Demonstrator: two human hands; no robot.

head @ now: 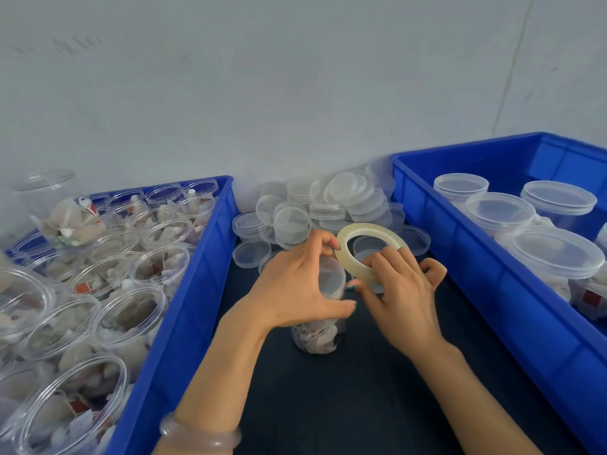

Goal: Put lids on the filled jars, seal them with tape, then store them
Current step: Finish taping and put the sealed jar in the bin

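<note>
A clear filled jar (pixel 320 336) stands upright on the dark table between two blue crates, with a clear lid (pixel 330 279) on its top. My left hand (pixel 295 287) wraps around the jar's upper part and lid. My right hand (pixel 400 290) holds a pale roll of tape (pixel 358 231) tilted just right of the lid, thumb near the lid's rim. A heap of loose clear lids (pixel 315 208) lies behind the jar against the wall.
The left blue crate (pixel 197 290) holds several open filled jars (pixel 128 310). The right blue crate (pixel 476 257) holds several lidded jars (pixel 555 254). A grey wall rises behind. The dark table surface (pixel 361 405) stretches toward me.
</note>
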